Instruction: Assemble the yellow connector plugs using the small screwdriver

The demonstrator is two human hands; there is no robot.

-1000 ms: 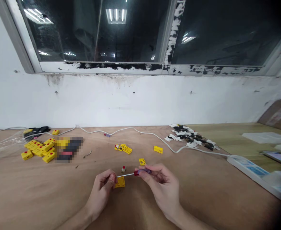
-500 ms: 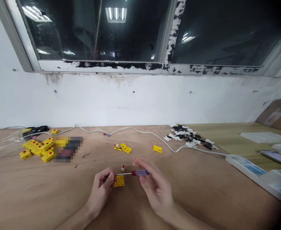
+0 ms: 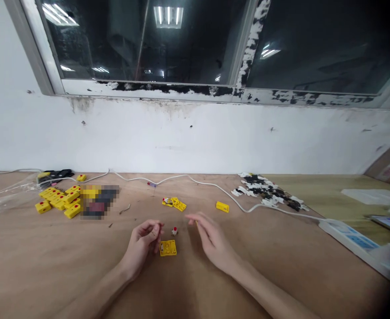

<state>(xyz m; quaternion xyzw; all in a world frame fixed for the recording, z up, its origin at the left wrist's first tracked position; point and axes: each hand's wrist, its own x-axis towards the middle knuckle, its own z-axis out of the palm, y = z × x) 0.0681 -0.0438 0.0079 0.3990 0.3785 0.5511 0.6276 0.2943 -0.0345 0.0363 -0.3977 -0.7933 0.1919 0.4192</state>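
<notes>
My left hand [image 3: 142, 244] is curled, fingertips together, and nothing shows in it. It stands just left of a flat yellow plate [image 3: 167, 248] lying on the plywood bench [image 3: 82, 266]. My right hand [image 3: 213, 241] hangs to the right of the plate, with its fingers spread and no tool in them. A small white part with a red top [image 3: 174, 231] stands between my hands. A sliver of a yellow piece [image 3: 196, 224] shows at my right fingertips. The purple-handled screwdriver is not visible between my hands.
Several yellow blocks with red dots [image 3: 58, 199] lie at the back left, beside a pixelated patch. Further back are yellow pieces [image 3: 177, 204], a small screwdriver [image 3: 151, 184], a white cable [image 3: 201, 182], black-and-white scraps [image 3: 268, 191] and a power strip [image 3: 351, 239].
The purple-handled screwdriver held between my hands is no longer in view. My hands have moved apart, and the right hand has opened. The view has shifted slightly.
</notes>
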